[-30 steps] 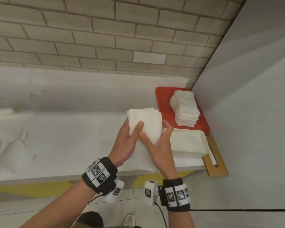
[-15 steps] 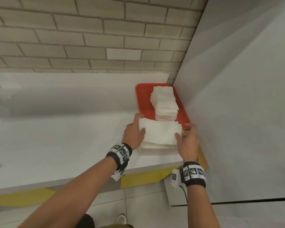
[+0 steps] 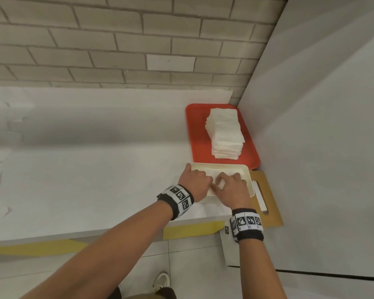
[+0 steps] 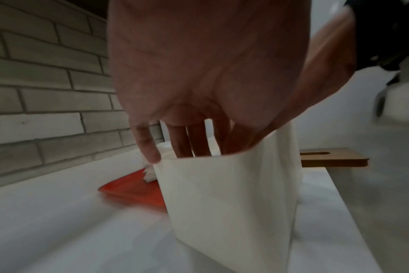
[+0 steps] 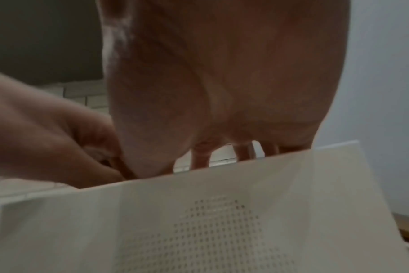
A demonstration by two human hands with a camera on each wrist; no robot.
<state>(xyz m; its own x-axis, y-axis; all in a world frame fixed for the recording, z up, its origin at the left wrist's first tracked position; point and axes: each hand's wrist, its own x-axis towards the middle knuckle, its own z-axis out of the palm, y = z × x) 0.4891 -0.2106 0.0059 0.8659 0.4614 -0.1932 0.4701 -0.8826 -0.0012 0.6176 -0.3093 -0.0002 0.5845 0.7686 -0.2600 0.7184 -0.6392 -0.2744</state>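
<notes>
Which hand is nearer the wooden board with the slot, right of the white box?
Right. The right hand is in the white box's end beside the wooden board; the left hand is at the box's opposite end, farther from it.

A red tray (image 3: 195,134) bearing a napkin stack (image 3: 225,134) lies near the brick wall (image 3: 117,39); a wooden board (image 3: 274,201) juts past the table (image 3: 73,190).

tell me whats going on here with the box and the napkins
A person is packing white napkins into a cream box on the counter. The left hand and right hand both reach inside it. Another stack waits on the red tray behind; a wooden board lies beside the box.
</notes>
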